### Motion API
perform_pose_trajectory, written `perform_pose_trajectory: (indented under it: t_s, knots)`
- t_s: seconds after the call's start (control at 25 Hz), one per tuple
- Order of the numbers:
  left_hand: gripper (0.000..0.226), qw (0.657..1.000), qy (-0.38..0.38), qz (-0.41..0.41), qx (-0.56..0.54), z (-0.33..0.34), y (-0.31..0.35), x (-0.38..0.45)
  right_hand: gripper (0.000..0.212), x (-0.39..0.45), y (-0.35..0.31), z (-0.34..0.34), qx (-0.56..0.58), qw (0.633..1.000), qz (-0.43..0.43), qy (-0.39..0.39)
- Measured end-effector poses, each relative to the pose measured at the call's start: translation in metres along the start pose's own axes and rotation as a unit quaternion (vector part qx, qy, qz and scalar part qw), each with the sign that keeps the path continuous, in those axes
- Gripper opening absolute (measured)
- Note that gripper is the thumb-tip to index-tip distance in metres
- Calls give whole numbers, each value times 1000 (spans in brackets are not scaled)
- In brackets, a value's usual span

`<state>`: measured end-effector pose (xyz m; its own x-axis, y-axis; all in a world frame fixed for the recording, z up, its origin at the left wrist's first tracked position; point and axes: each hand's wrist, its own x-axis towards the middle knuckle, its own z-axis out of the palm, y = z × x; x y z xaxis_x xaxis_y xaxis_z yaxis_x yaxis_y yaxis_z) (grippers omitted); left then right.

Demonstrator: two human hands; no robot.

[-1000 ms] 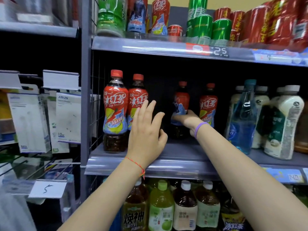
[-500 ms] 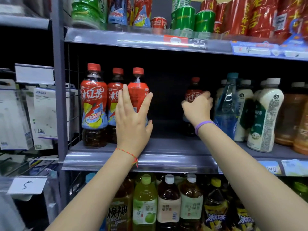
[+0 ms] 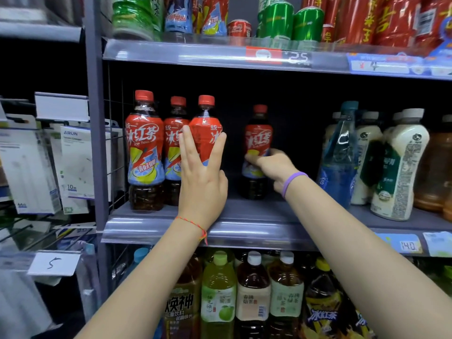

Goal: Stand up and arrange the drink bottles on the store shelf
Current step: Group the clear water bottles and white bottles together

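Fourth iced-tea bottle: upright, set back on the middle shelf at centre frame, standing apart from the row, with a dark gap on either side.
Right hand: fingers curled round this bottle's lower label, clamped on it from the right.
Third iced-tea bottle: left of centre, upright, just beside its two red-capped neighbours.
Left hand: fingers straight and spread against the third bottle's front, steadying it rather than gripping.
Step in hand: by my judgement, bringing the lone bottle forward and left to close the row.
How to do it well: slide it along the shelf base instead of lifting; keep the grip low so it does not tip; turn the label outward; stop once it touches the third bottle, level with the row's front.
Watch for: the blue water bottle and white bottles right of frame, near the forearm.
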<state>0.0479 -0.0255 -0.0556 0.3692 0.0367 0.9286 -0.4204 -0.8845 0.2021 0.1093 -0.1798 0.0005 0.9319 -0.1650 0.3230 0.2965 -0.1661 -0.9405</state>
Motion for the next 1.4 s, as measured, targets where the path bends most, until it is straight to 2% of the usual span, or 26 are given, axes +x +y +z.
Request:
perform_pose_trajectory:
  t_s: [0.16,0.24,0.28,0.36,0.44,0.48,0.56,0.6,0.68,0.76,0.88,1.0,1.08,1.12,1.16,1.24,1.32,1.36,1.4]
  knots:
    - [73,999,-31,-5,-12,-2,-1,-4,26,-29,-1,30,-54,990,-23,-124]
    - [75,999,-34,-15,-25,-6,-4,-7,28,-41,-3,33,-151,976,-63,-142]
    - [76,999,-28,-19,-31,-7,-5,-7,32,-45,-4,28,-206,966,-94,-126]
    - [79,1000,-1,-15,-16,-9,-3,-9,42,-55,-9,14,-268,949,-162,-32]
    - [78,999,26,15,17,-7,9,-12,50,-68,-14,-12,-255,929,-229,138]
    - [76,999,32,34,20,-4,17,-13,54,-72,-16,-28,-246,906,-251,235]
    - [70,997,38,74,-5,2,39,-17,64,-72,-14,-64,-240,867,-238,365]
    - [67,995,38,94,-24,7,53,-18,69,-67,-9,-85,-239,869,-202,383]
    - [65,992,21,102,-65,17,73,-19,72,-58,1,-113,-219,916,-89,325]
    - [69,991,-25,65,-112,28,94,-20,59,-54,16,-129,-201,956,-6,212]
    - [87,979,-118,-8,-166,43,123,-19,43,-54,27,-139,-201,976,-17,86]
    - [108,976,-119,-50,-175,60,143,-12,31,-54,18,-145,-184,981,-62,-8]
    - [110,983,-64,-75,-154,69,154,-9,36,-49,18,-162,-146,984,-106,-8]
    - [107,986,-35,-89,-138,73,158,-8,29,-49,18,-173,-143,980,-138,6]
    - [102,988,-10,-106,-113,77,164,-8,20,-51,20,-186,-157,971,-180,23]
    - [96,989,25,-142,-34,84,172,-8,18,-55,24,-210,-174,938,-286,94]
    - [93,983,64,-164,56,89,181,-8,31,-59,24,-230,-166,900,-350,201]
    - [93,981,81,-156,83,91,191,-9,42,-56,29,-242,-172,893,-344,236]
    - [92,983,95,-128,91,94,203,-11,51,-54,32,-254,-190,901,-308,241]
